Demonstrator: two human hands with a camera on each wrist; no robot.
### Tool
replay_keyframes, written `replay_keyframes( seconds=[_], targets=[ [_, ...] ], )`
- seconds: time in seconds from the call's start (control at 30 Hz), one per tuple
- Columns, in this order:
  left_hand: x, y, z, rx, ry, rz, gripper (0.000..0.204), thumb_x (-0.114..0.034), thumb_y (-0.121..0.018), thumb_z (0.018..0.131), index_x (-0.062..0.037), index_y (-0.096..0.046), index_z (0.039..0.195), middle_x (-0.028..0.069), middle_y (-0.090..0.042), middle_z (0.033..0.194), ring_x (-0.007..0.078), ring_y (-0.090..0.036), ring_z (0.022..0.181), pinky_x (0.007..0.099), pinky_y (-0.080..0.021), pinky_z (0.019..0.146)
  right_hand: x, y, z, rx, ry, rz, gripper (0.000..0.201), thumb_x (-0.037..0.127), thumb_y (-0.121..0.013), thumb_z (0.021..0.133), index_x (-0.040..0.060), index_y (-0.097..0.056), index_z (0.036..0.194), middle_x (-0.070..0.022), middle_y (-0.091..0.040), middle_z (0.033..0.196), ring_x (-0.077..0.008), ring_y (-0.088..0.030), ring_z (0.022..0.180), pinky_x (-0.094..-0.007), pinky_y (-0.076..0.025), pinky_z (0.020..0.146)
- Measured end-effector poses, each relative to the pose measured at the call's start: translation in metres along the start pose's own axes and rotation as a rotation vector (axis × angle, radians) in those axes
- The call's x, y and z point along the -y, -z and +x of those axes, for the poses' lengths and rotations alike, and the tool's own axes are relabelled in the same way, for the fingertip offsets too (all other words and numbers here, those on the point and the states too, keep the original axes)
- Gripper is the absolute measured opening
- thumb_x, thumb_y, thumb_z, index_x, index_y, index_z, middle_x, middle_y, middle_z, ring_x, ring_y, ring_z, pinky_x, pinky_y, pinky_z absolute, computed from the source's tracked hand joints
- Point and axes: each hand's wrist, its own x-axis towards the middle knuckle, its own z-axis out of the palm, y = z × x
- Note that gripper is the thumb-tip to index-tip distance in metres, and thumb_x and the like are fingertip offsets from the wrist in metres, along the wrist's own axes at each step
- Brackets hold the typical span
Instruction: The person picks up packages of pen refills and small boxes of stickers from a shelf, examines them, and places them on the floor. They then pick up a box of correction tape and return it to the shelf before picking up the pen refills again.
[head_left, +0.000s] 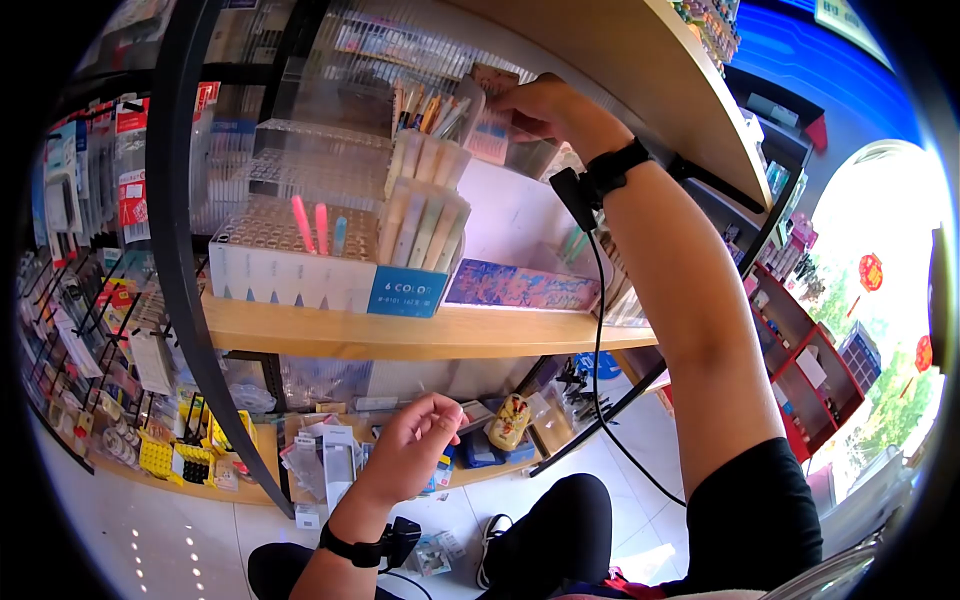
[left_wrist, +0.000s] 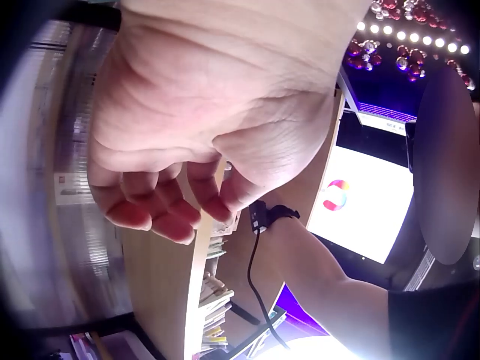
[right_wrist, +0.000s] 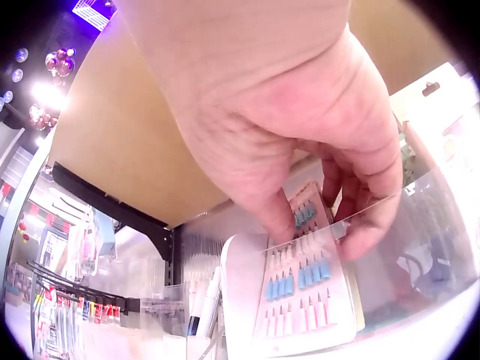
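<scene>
On the upper shelf, my right hand [head_left: 545, 105] reaches into a clear plastic bin [right_wrist: 424, 251]. Its thumb and fingers pinch the upper part of a flat pink-and-white pack [right_wrist: 300, 300] printed with rows of pointed tips in pink and blue; palm and fingers cover its top edge. White pens [right_wrist: 206, 304] stand beside the pack in the right wrist view. Lower down, in front of the bottom shelf, my left hand [head_left: 415, 450] hangs with loosely curled fingers and nothing in it. The left wrist view shows its palm [left_wrist: 217, 97] and bent fingers.
A "6 COLOR" display box [head_left: 408, 292] with several pens stands at the shelf's front, beside a blue-and-pink patterned box [head_left: 520, 285]. A black post [head_left: 180, 200] rises at left. The shelf board [head_left: 590, 40] hangs over my right hand. A cable [head_left: 600, 340] trails from the right wrist.
</scene>
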Motion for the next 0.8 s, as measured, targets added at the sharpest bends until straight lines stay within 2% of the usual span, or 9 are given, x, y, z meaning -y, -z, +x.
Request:
replay_keyframes(
  seconds=[0.1,0.3,0.37,0.47,0.6,0.67,0.7,0.77,0.8],
  targets=[
    [0.004,0.002,0.002,-0.007,-0.010,-0.021,0.020,-0.026,-0.057,0.108,-0.0081,-0.066,0.104,0.0006,-0.065,0.101,0.0097,-0.062,0.088,0.0253,-0.048,0.077,-0.003,0.004,0.005,0.046,-0.001,0.071,0.025,0.017,-0.084,0.089,0.0024,-0.065,0.097,-0.0029,-0.060,0.080,-0.0131,-0.054,0.062,-0.0351,-0.049,0.053],
    [0.003,0.004,0.002,-0.005,0.002,-0.032,0.020,-0.024,-0.056,0.108,-0.0078,-0.066,0.104,0.0011,-0.065,0.101,0.0100,-0.062,0.088,0.0252,-0.048,0.076,-0.011,0.009,0.016,0.162,-0.032,0.113,0.022,0.013,-0.082,0.090,0.0054,-0.066,0.103,-0.0013,-0.060,0.080,-0.0116,-0.056,0.069,-0.0325,-0.051,0.063],
    [0.003,0.005,0.001,0.006,0.026,-0.025,0.020,-0.025,-0.056,0.108,-0.0077,-0.066,0.104,0.0014,-0.065,0.101,0.0101,-0.062,0.088,0.0251,-0.049,0.075,-0.016,0.003,0.012,0.135,0.049,0.344,0.023,0.013,-0.082,0.090,0.0058,-0.067,0.106,-0.0025,-0.065,0.087,-0.0125,-0.061,0.075,-0.0277,-0.051,0.069],
    [0.002,0.004,0.000,0.007,0.034,-0.022,0.021,-0.025,-0.055,0.109,-0.0074,-0.066,0.105,0.0017,-0.065,0.101,0.0102,-0.062,0.088,0.0250,-0.049,0.075,-0.016,0.013,0.018,0.160,0.035,0.138,0.026,0.015,-0.081,0.091,0.0062,-0.068,0.111,-0.0041,-0.070,0.098,-0.0147,-0.067,0.086,-0.0257,-0.053,0.077],
    [0.001,0.005,0.001,0.017,0.029,-0.032,0.019,-0.026,-0.057,0.108,-0.0089,-0.065,0.106,-0.0002,-0.067,0.103,0.0082,-0.057,0.087,0.0247,-0.047,0.077,-0.007,0.017,-0.002,0.069,0.110,0.180,0.030,0.017,-0.080,0.092,0.0065,-0.068,0.118,-0.0060,-0.073,0.106,-0.0161,-0.069,0.095,-0.0263,-0.054,0.083],
    [0.001,0.004,0.000,0.010,0.028,0.004,0.022,-0.026,-0.055,0.109,-0.0072,-0.066,0.106,0.0020,-0.065,0.103,0.0101,-0.062,0.088,0.0251,-0.049,0.076,0.002,0.018,-0.020,-0.080,0.396,0.046,0.035,0.018,-0.078,0.093,0.0042,-0.067,0.124,-0.0070,-0.074,0.108,-0.0168,-0.069,0.096,-0.0296,-0.055,0.088],
    [0.001,0.003,0.000,0.011,0.029,0.003,0.022,-0.026,-0.055,0.109,-0.0072,-0.066,0.106,0.0020,-0.065,0.103,0.0101,-0.062,0.088,0.0251,-0.049,0.076,0.001,0.022,-0.018,-0.081,0.395,0.045,0.035,0.018,-0.078,0.093,0.0042,-0.067,0.124,-0.0070,-0.074,0.108,-0.0168,-0.069,0.096,-0.0296,-0.055,0.088],
    [-0.002,0.001,-0.002,0.016,0.024,0.032,0.021,-0.027,-0.056,0.109,-0.0076,-0.065,0.111,0.0015,-0.063,0.103,0.0102,-0.062,0.089,0.0252,-0.048,0.076,-0.002,0.032,-0.014,-0.086,0.637,-0.101,0.041,0.021,-0.079,0.092,0.0015,-0.066,0.126,-0.0115,-0.074,0.118,-0.0209,-0.069,0.104,-0.0342,-0.054,0.092],
    [-0.004,0.000,-0.002,0.017,0.023,0.032,0.021,-0.027,-0.056,0.109,-0.0076,-0.065,0.111,0.0015,-0.063,0.103,0.0102,-0.062,0.089,0.0252,-0.048,0.076,0.001,0.034,-0.022,-0.087,0.638,-0.103,0.041,0.021,-0.079,0.092,0.0015,-0.066,0.126,-0.0115,-0.074,0.118,-0.0209,-0.069,0.104,-0.0342,-0.054,0.092]
  ],
)
